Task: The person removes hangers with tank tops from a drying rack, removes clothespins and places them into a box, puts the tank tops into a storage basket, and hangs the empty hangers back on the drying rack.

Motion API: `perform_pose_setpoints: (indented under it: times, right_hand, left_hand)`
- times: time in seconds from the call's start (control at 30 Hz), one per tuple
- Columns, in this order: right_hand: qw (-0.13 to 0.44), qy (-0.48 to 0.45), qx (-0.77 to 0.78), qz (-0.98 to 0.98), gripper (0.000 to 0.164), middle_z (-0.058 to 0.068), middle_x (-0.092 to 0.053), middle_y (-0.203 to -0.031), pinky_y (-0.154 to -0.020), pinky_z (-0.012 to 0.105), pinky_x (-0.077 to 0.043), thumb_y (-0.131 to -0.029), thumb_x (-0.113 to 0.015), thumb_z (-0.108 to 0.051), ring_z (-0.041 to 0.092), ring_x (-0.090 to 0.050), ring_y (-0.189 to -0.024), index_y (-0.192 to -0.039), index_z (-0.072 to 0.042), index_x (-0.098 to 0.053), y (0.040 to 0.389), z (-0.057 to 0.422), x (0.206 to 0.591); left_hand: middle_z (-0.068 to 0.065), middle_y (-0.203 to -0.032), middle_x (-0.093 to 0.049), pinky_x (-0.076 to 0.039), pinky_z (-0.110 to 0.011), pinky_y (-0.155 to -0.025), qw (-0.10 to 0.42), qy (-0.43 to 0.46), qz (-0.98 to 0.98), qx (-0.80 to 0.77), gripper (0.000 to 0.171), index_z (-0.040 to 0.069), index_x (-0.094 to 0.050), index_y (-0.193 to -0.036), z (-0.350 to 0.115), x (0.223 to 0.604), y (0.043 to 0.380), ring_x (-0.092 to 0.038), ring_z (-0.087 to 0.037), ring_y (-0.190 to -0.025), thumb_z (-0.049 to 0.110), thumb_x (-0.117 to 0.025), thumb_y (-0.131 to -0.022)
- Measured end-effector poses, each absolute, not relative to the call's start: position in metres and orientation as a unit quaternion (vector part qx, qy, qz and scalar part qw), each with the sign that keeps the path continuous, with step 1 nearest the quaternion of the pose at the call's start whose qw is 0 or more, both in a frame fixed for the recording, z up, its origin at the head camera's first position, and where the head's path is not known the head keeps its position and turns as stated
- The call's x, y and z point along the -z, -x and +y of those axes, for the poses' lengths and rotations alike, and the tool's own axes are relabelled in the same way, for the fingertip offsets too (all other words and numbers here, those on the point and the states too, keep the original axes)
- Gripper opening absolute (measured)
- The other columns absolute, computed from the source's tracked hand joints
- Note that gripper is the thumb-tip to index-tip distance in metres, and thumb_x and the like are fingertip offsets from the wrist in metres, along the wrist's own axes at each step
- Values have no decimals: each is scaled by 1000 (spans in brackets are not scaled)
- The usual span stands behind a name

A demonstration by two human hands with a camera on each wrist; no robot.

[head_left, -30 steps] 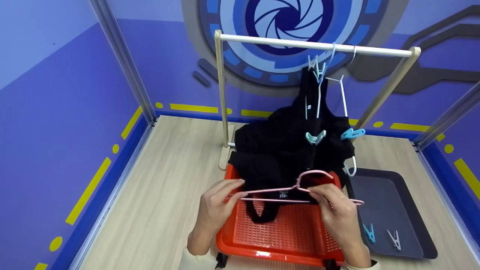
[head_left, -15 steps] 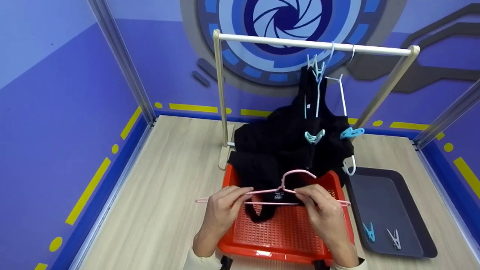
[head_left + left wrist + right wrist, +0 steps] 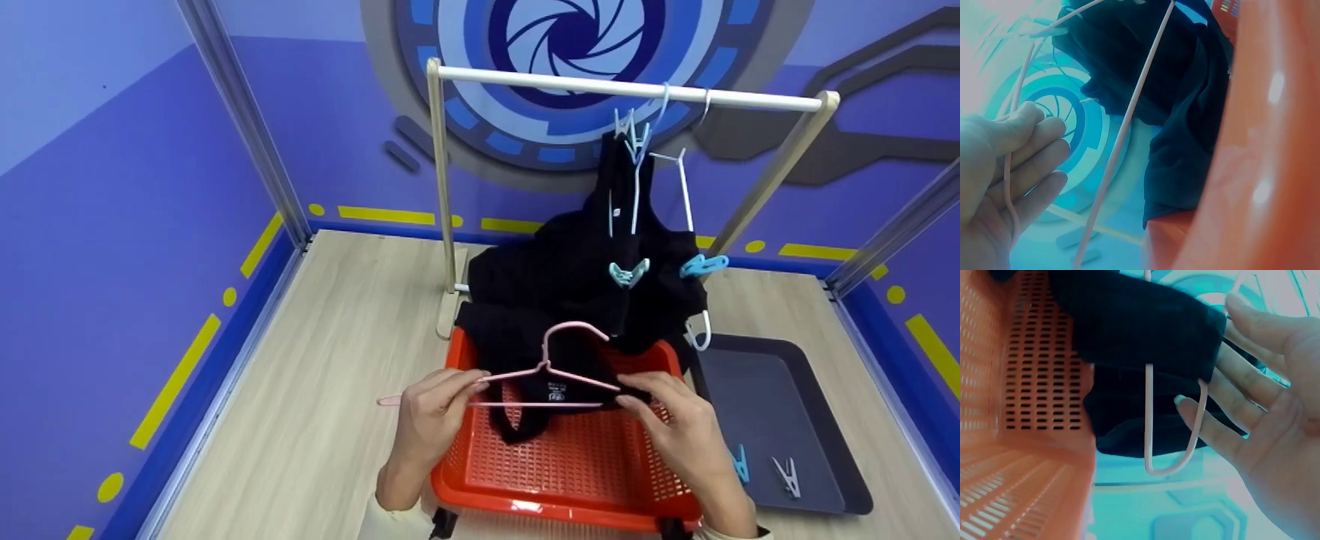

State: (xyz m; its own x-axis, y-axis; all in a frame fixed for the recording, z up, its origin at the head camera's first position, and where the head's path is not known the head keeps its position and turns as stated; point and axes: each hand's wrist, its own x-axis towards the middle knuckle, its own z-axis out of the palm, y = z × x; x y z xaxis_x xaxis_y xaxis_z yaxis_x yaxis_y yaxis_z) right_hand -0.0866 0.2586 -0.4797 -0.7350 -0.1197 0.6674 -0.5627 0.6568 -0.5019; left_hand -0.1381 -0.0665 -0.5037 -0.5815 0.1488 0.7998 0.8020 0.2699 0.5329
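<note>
Both hands hold a pink clothes hanger (image 3: 517, 404) above the front of a red basket (image 3: 555, 465). My left hand (image 3: 431, 409) pinches its left shoulder between thumb and fingers. At the right shoulder, my right hand (image 3: 679, 420) has thumb and fingertips at the hanger and the black cloth. A black garment (image 3: 525, 345) with a strap and a white printed label lies over the basket's back part, behind the hanger. In the right wrist view, black cloth (image 3: 1140, 326) lies over the hanger's right end, whose rounded tip sticks out below it.
Behind the basket stands a clothes rack (image 3: 555, 79) with black clothes (image 3: 570, 247) on hangers, held with clothespins (image 3: 628, 274). A dark grey tray (image 3: 772, 397) at right holds a blue clothespin (image 3: 739, 463) and a grey clothespin (image 3: 787, 477). Walls enclose the table.
The hanger has shifted left, its hook now higher. My right hand moved in along the hanger, then back out to the right, where black cloth now shows at its fingertips.
</note>
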Motion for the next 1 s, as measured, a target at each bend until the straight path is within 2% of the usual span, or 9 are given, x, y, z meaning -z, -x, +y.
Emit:
perform_pose_setpoints:
  times: [0.13,0.3,0.53,0.67,1.0]
  right_hand:
    - [331,-192,-351,-855,35,1,-77,-97,-93,12,-48,-75,-87,16,18,-72,-89,-100,-8,-82,88,265,480]
    - [350,-137,-334,-865,32,1,-77,-94,-92,9,-45,-78,-86,16,15,-70,-87,-98,-9,-82,87,276,477]
    - [377,-74,-312,-869,24,3,-76,-91,-76,6,-43,-82,-85,13,-3,-61,-81,-97,-6,-82,86,287,480]
    - [377,-25,-312,-872,19,6,-77,-92,-76,5,-42,-85,-84,10,-10,-58,-82,-97,-4,-82,85,290,481]
    - [337,-14,-324,-884,16,3,-77,-90,-70,9,-43,-86,-85,6,-3,-59,-74,-95,-7,-81,85,291,483]
  left_hand:
    - [-6,-93,-79,-58,-23,-65,323,328,-730,506,23,5,-82,-106,-70,505,139,-73,-17,-76,-6,-83,-86]
    - [-5,-94,-80,-58,-24,-65,322,316,-733,509,24,5,-83,-106,-78,504,138,-73,-17,-77,-7,-82,-86]
    - [-3,-93,-79,-54,-22,-60,328,290,-737,515,28,5,-83,-104,-96,503,137,-71,-15,-71,-12,-84,-82]
    - [-4,-91,-79,-55,-22,-59,338,278,-745,504,27,4,-83,-102,-108,500,137,-72,-16,-70,-12,-85,-81]
    - [2,-90,-80,-58,-22,-71,365,178,-794,453,23,7,-85,-99,-134,484,127,-77,-16,-79,-4,-89,-80]
